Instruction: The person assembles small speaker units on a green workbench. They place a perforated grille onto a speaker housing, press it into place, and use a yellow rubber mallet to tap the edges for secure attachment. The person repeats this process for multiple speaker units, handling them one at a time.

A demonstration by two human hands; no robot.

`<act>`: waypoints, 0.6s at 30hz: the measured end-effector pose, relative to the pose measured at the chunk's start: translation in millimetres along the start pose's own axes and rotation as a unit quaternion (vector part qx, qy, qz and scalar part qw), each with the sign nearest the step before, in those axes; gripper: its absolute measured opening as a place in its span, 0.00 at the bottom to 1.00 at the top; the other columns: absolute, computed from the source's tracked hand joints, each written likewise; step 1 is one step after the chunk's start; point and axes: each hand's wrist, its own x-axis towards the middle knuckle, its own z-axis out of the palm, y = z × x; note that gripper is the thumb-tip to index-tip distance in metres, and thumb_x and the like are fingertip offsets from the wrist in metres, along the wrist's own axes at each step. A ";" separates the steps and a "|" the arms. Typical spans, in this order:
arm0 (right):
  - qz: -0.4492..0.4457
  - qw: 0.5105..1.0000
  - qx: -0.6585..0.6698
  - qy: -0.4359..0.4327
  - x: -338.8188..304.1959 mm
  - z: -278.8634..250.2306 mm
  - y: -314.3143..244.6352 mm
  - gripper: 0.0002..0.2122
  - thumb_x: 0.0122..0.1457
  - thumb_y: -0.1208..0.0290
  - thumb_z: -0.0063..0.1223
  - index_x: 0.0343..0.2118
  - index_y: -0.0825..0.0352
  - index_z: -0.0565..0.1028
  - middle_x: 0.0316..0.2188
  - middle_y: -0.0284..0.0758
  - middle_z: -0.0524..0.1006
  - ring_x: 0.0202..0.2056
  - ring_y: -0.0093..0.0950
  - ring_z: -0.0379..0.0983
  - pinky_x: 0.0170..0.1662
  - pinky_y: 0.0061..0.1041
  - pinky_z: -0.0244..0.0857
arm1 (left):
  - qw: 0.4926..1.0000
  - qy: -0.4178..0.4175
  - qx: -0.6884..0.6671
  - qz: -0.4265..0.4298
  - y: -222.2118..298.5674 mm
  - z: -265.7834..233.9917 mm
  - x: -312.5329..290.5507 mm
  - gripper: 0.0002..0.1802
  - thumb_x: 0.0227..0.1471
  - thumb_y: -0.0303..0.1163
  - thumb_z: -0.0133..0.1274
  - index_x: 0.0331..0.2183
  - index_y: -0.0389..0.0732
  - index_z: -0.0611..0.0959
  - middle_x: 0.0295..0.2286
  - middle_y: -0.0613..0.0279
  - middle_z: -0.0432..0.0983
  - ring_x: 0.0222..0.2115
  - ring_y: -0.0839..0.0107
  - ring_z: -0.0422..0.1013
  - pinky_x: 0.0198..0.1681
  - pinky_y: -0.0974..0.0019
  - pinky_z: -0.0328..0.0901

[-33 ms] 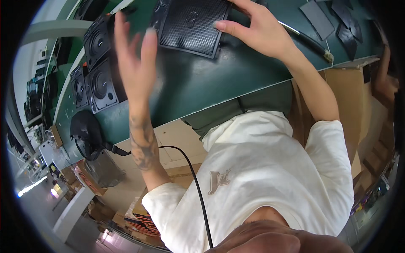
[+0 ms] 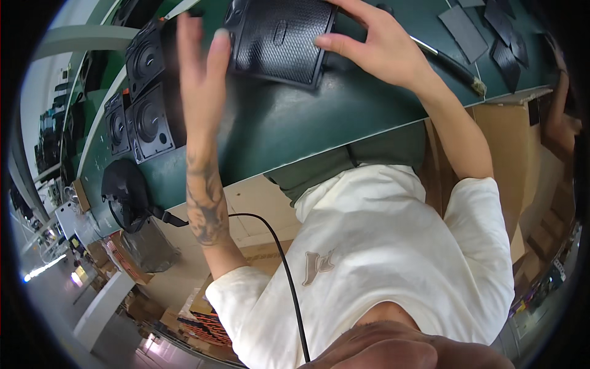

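A black speaker with a textured mesh front (image 2: 279, 43) lies at the top of the view over the green bench. My right hand (image 2: 384, 49) grips its right side, thumb on the front edge and fingers reaching round the far corner. At its left edge, my left hand (image 2: 203, 80) is raised with fingers stretched and apart, slightly blurred. The left thumb is close to the speaker's side; whether it touches cannot be made out. The speaker's far edge runs out of the picture.
Several black speakers with round cones (image 2: 150, 117) stand at the bench's left. A black cap-like thing (image 2: 125, 184) lies near the front left corner. A brush (image 2: 458, 71) and dark flat pieces (image 2: 464, 34) lie on the right. A cardboard box (image 2: 501, 154) stands below the bench edge.
My left hand has shifted slightly right, nearer the speaker's edge. The speaker has tilted a little, and light now falls differently on its mesh. My right hand keeps its grip.
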 end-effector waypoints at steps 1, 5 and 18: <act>-0.026 0.999 -0.022 -0.027 2.9 -4.8 -21.0 0.32 0.59 0.66 0.64 0.64 0.70 0.66 0.61 0.49 0.71 0.62 0.40 0.68 0.64 0.33 0.61 | 0.994 0.003 -0.082 -0.078 -9.7 2.4 12.8 0.42 0.62 0.43 0.58 0.68 0.35 0.60 0.61 0.46 0.65 0.61 0.58 0.64 0.65 0.60 0.57; -0.285 0.957 -0.056 -0.005 13.4 -5.7 -3.8 0.25 0.56 0.78 0.60 0.59 0.59 0.74 0.56 0.40 0.75 0.58 0.42 0.71 0.58 0.34 0.68 | 0.994 0.032 -0.102 -0.003 -15.7 27.1 -22.6 0.52 0.54 0.28 0.65 0.69 0.38 0.49 0.59 0.52 0.64 0.58 0.62 0.66 0.63 0.60 0.59; -0.054 0.969 0.189 0.151 -2.4 53.3 -4.5 0.30 0.63 0.75 0.57 0.66 0.74 0.59 0.71 0.46 0.50 0.70 0.35 0.49 0.70 0.32 0.43 | 0.955 0.118 -0.273 -0.005 11.6 62.8 -19.7 0.40 0.62 0.22 0.55 0.69 0.40 0.57 0.63 0.56 0.57 0.60 0.69 0.61 0.64 0.64 0.56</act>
